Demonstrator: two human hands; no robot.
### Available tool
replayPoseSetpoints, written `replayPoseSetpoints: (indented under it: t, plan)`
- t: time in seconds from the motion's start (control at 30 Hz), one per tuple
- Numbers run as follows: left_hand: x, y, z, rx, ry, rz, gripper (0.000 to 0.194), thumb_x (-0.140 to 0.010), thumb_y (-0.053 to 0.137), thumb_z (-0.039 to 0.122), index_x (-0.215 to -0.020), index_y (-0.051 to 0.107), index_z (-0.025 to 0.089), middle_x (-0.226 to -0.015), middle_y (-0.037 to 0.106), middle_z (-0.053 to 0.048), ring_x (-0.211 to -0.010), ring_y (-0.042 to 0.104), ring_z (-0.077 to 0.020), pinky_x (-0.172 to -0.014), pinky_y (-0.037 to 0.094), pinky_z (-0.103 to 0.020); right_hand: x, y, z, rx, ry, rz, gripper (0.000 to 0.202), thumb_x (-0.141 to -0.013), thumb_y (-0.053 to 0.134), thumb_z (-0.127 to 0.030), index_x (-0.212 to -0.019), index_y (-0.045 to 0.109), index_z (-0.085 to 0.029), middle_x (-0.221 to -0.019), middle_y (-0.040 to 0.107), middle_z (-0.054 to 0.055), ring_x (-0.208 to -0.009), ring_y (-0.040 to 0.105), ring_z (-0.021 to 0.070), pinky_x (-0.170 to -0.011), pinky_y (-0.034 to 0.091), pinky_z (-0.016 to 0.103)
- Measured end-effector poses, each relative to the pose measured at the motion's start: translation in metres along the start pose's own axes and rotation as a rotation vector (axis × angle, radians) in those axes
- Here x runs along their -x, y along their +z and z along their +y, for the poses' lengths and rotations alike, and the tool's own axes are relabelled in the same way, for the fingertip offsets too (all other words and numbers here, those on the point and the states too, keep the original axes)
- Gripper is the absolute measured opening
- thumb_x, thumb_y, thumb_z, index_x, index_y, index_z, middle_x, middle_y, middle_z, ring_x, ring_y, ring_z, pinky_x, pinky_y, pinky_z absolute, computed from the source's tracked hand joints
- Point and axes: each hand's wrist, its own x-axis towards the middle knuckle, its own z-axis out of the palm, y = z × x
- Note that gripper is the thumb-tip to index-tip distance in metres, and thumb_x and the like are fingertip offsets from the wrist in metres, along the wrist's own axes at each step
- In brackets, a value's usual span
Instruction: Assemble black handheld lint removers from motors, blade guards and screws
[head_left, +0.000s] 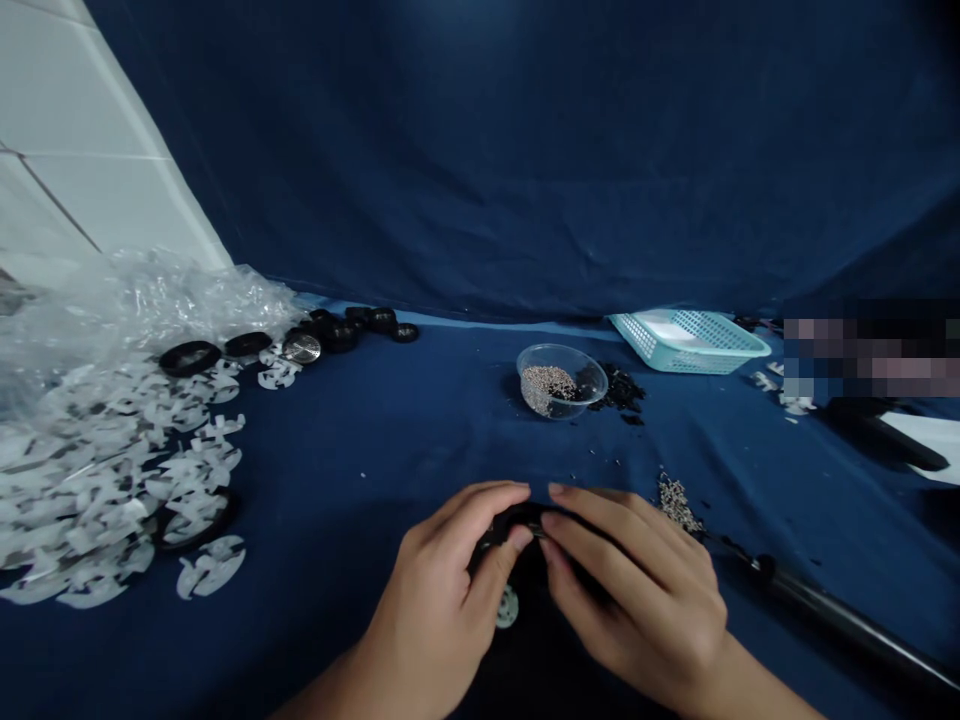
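My left hand [450, 575] and my right hand [637, 575] meet at the front middle. Fingers and thumbs of both are closed on a black part [525, 515], mostly covered, so its full shape cannot be made out. Below the left thumb shows a pale green-grey disc with small holes [507, 607]; whether it belongs to the black part I cannot tell. To the right of my right hand lies a small heap of screws [677, 503], beside the tip of a black power screwdriver [840, 610]. Past the hands stands a clear plastic bowl [562, 350] with many small screws inside.
Many white plastic pieces [112, 470] pile up at left, with clear plastic wrap [142, 300] behind. Black round caps [341, 335] sit at the back left. Small black pieces [621, 388] lie beside the bowl, near a turquoise basket [697, 358]. A blurred-out patch covers the far right.
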Motion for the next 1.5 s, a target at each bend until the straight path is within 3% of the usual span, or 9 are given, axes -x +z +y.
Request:
replayPoseSetpoints:
  t: [0.1,0.23,0.33,0.6,0.87,1.07,1.27,1.37,1.5]
  plan:
    - [0.000,0.000,0.003,0.040,-0.115,-0.049,0.025,-0.092,0.052,0.031,-0.116,0.058,0.032,-0.113,0.068,0.000,-0.106,0.064,-0.0183,-0.093,0.051,-0.030,0.003,0.004,0.003,0.023,-0.027,-0.016,0.033,-0.075,0.067,-0.004,-0.105,0.066,-0.018,-0.104,0.070,0.007,-0.095,0.066,0.0215,-0.079,0.057,0.035]
    - [-0.004,-0.001,0.004,0.216,-0.299,-0.179,0.031,-0.090,0.052,0.031,-0.121,0.051,0.030,-0.091,0.070,0.000,-0.103,0.066,-0.0213,-0.085,0.056,-0.031,0.005,0.014,0.009,-0.001,0.053,-0.048,0.025,-0.083,0.059,-0.004,-0.102,0.066,-0.018,-0.100,0.070,0.007,-0.091,0.067,0.0189,-0.083,0.057,0.034]
    - [-0.008,0.000,0.001,0.238,-0.352,-0.183,0.031,-0.090,0.049,0.030,-0.121,0.050,0.029,-0.086,0.070,0.001,-0.097,0.068,-0.0210,-0.079,0.057,-0.030,0.004,0.020,0.011,0.009,0.096,-0.089,0.020,-0.085,0.055,-0.005,-0.097,0.066,-0.017,-0.098,0.070,0.007,-0.086,0.067,0.0189,-0.078,0.057,0.034]
    - [-0.010,0.008,-0.003,0.208,-0.334,-0.108,0.028,-0.087,0.049,0.027,-0.114,0.056,0.026,-0.095,0.072,-0.002,-0.101,0.066,-0.0213,-0.080,0.056,-0.031,0.004,0.025,0.003,0.123,0.094,-0.057,0.011,-0.084,0.059,-0.009,-0.089,0.065,-0.015,-0.097,0.069,0.007,-0.090,0.063,0.0196,-0.081,0.053,0.033]
    - [-0.008,0.012,-0.003,0.065,-0.310,-0.086,0.032,-0.088,0.047,0.026,-0.120,0.053,0.024,-0.115,0.067,-0.009,-0.106,0.064,-0.0255,-0.091,0.051,-0.043,-0.003,0.028,0.001,0.340,0.060,-0.226,0.015,-0.089,0.048,-0.011,-0.084,0.063,-0.014,-0.108,0.065,0.010,-0.098,0.056,0.0259,-0.077,0.041,0.041]
    - [-0.010,0.012,0.001,0.090,-0.311,-0.060,0.028,-0.086,0.051,0.027,-0.113,0.053,0.023,-0.104,0.071,-0.007,-0.096,0.068,-0.0241,-0.081,0.054,-0.036,-0.014,0.028,0.004,0.440,-0.063,-0.390,0.018,-0.084,0.050,-0.008,-0.092,0.066,-0.009,-0.114,0.062,0.014,-0.099,0.051,0.0290,-0.077,0.038,0.043]
    - [-0.010,0.009,0.001,0.156,-0.356,-0.106,0.028,-0.085,0.054,0.033,-0.109,0.054,0.021,-0.092,0.074,-0.007,-0.087,0.071,-0.0247,-0.063,0.054,-0.030,-0.026,0.023,0.004,0.445,-0.183,-0.494,0.026,-0.078,0.047,-0.001,-0.094,0.067,-0.003,-0.112,0.062,0.018,-0.099,0.050,0.0308,-0.076,0.036,0.044]
    - [-0.009,0.007,-0.003,0.192,-0.326,-0.107,0.027,-0.083,0.057,0.032,-0.107,0.055,0.021,-0.095,0.073,-0.006,-0.088,0.070,-0.0232,-0.070,0.054,-0.032,-0.028,0.021,0.007,0.390,-0.202,-0.494,0.023,-0.078,0.049,-0.001,-0.090,0.067,-0.005,-0.112,0.063,0.016,-0.101,0.050,0.0297,-0.077,0.036,0.042]
    - [-0.007,0.004,-0.007,0.230,-0.352,-0.094,0.030,-0.078,0.062,0.030,-0.106,0.055,0.023,-0.093,0.072,-0.003,-0.087,0.069,-0.0223,-0.073,0.054,-0.032,-0.021,0.026,0.013,0.267,-0.107,-0.404,0.012,-0.079,0.054,-0.008,-0.083,0.064,-0.013,-0.105,0.065,0.009,-0.097,0.053,0.0258,-0.075,0.036,0.039]
